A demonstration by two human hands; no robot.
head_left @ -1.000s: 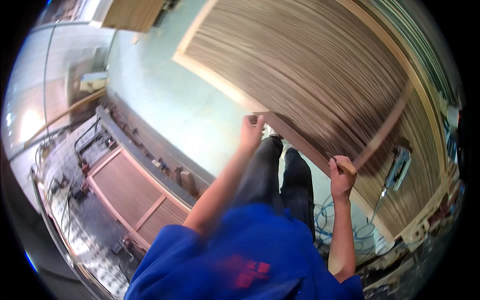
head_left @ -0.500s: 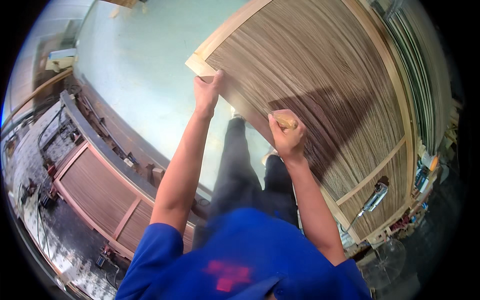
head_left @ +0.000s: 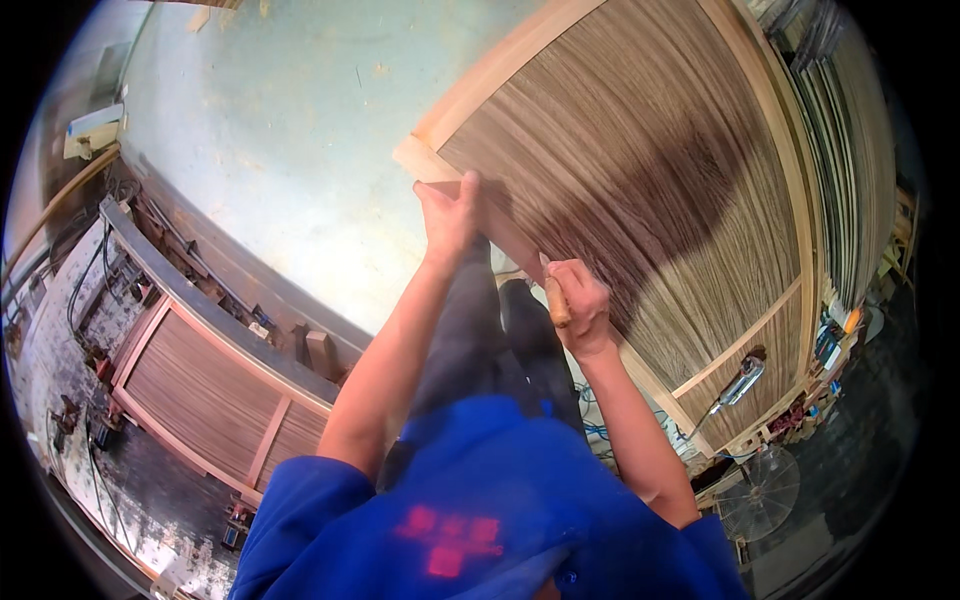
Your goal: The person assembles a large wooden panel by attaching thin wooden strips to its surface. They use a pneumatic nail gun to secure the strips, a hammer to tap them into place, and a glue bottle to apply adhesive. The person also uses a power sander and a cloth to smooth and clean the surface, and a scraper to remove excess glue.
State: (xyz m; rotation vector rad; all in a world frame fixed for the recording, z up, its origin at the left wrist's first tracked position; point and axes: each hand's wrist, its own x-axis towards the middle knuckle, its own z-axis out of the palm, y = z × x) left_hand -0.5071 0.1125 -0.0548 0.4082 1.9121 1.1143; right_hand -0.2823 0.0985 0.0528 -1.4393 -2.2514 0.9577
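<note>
A large wood-grain door panel [head_left: 640, 130] with a pale wooden frame lies slanting across the front right. My left hand [head_left: 451, 215] is closed on its near edge beside the left corner, thumb on top; its other fingers are mostly hidden. Farther right along that edge, my right hand [head_left: 582, 305] grips a short tool with a rounded wooden handle [head_left: 557, 302]. The handle's end points back toward me. A small tip at the other end is close to the panel's edge; whether it touches I cannot tell.
A silver hand tool [head_left: 742, 382] rests on the panel's near right part. Several stacked sheets [head_left: 840, 180] stand beyond its right side. At left, another framed panel [head_left: 205, 385] lies on a bench with a dark metal rail [head_left: 215, 295]. A round wire guard [head_left: 760, 495] is at lower right.
My right hand has turned, so the tool's handle now points back toward me instead of rightward. My left hand keeps its hold near the corner. The whole view has shifted slightly.
</note>
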